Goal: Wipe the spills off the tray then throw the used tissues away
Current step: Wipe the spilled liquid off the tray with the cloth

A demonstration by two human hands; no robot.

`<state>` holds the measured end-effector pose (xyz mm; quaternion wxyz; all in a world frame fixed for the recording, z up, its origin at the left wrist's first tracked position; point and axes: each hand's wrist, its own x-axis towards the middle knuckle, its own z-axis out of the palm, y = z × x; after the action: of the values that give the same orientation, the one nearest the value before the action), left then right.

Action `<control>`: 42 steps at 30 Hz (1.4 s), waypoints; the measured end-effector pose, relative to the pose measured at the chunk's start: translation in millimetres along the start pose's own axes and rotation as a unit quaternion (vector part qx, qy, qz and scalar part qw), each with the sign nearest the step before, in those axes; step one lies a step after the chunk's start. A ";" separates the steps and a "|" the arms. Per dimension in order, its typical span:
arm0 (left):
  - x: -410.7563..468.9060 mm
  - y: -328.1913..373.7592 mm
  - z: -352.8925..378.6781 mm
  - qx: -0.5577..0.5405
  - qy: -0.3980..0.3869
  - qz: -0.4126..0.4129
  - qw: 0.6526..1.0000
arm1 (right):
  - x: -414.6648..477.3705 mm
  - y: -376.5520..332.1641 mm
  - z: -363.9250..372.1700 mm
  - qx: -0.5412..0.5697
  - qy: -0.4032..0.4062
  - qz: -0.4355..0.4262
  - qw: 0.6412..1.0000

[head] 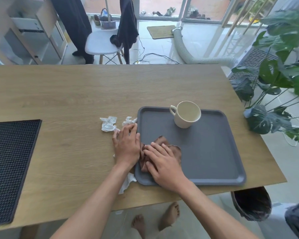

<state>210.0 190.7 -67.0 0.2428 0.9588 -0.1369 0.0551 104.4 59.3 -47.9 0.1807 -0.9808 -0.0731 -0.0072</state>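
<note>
Grey matte tray [214, 152], rounded corners, raised rim, on wood-grain table [67, 94]. Right hand [164, 163] flat on soaked brown tissue [175, 150] at tray's near-left part, fingers spread, pressing, not gripping. Left hand [127, 144] palm down on table just beside tray rim, fingers loosely extended over white tissue. Crumpled white tissues [108, 124] near left hand. Cream ceramic mug [186, 114] upright at tray's far side. Black ribbed rubber mat [9, 169] far left.
</note>
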 end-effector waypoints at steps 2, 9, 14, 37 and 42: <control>0.7 -0.4 0.1 -0.009 -0.002 -0.004 1.000 | -14.1 -0.6 -1.7 0.009 -0.015 -0.022 1.000; 6.7 2.6 -4.7 0.004 -0.040 -0.010 0.999 | -50.4 19.5 -16.2 0.018 0.015 -0.052 0.998; 6.7 4.2 -4.1 0.020 -0.054 -0.012 0.998 | -92.3 83.7 -45.2 0.006 0.033 0.022 0.999; -5.5 18.2 13.2 0.042 0.011 -0.035 0.998 | 45.5 37.3 -3.8 0.037 0.017 0.047 0.998; -6.1 14.8 13.3 0.033 0.028 -0.030 0.999 | 117.8 45.1 3.0 0.058 0.068 0.105 0.991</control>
<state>200.5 173.3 -73.0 0.2161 0.9680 -0.0998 0.0791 227.5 35.3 -61.9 0.2417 -0.9681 0.0419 -0.0503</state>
